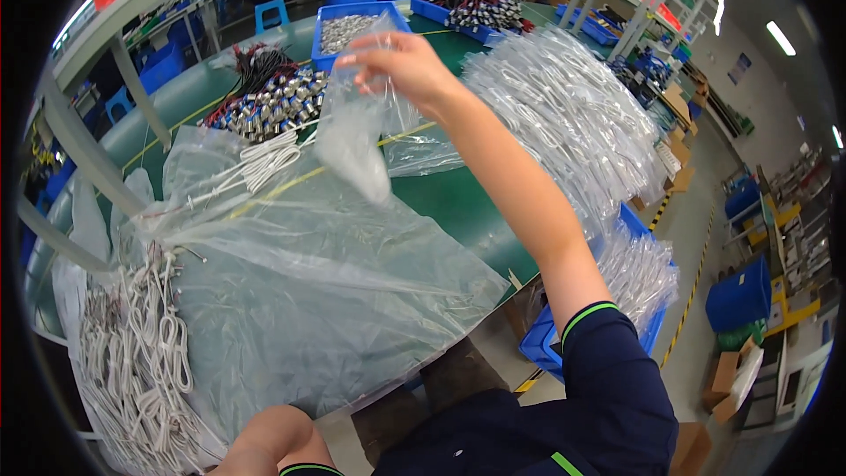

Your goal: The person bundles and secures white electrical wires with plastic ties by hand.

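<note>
My right hand (401,69) is raised over the far middle of the bench, its fingers curled round a clear plastic bag (352,145). The bag hangs below and left of the hand, with a cloudy whitish lower part; its contents are hard to make out. Under it, a coiled white cable (269,161) lies on a large clear plastic sheet (352,273). Only the bent part of my left arm (278,432) shows at the lower edge; my left hand is out of the picture, and the nearest things to that arm are bundled white cables (141,353) at left.
Bagged white cables (564,115) are piled on the right, above a blue crate (656,322) of more bags. Metal cylindrical parts with wires (273,106) and a blue bin (322,53) of small metal parts stand at the back. A frame post (79,176) rises on the left.
</note>
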Available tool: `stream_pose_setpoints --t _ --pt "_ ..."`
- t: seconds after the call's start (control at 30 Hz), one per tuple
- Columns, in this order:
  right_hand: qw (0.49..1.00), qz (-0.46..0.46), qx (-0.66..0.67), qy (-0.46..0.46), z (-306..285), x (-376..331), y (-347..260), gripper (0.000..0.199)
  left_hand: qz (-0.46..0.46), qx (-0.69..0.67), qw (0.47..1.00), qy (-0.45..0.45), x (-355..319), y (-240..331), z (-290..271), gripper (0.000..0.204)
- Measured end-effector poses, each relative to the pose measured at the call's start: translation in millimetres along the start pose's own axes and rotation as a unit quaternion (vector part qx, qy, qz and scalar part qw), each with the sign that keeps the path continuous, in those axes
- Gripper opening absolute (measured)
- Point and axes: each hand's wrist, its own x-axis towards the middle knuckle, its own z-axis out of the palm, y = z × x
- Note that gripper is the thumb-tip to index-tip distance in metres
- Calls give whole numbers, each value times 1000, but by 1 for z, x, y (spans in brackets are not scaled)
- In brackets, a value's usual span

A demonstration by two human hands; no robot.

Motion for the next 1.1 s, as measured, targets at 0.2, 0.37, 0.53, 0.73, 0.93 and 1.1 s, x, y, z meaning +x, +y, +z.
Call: stream_pose_setpoints --t 0.2,0.37,0.53,0.73,0.93,1.1 --pt "958 -146 92 229 -30 5 -2 29 -350 190 892 -215 9 -28 -40 17" --pt "921 179 -320 -133 -55 -69 81 32 -615 468 616 -157 -53 -95 -109 37" --pt "901 69 -408 128 -136 -111 128 22 -588 575 534 -196 -149 -156 -174 72" --pt "780 -59 -577 233 -162 -129 161 82 -511 689 433 -277 -190 -206 -192 99" --pt "736 -110 -625 234 -148 -115 176 33 -455 699 508 -215 -212 -227 -201 100" --pt "793 -272 -516 176 -99 -111 151 13 -362 716 597 -1 -206 -215 -212 62"
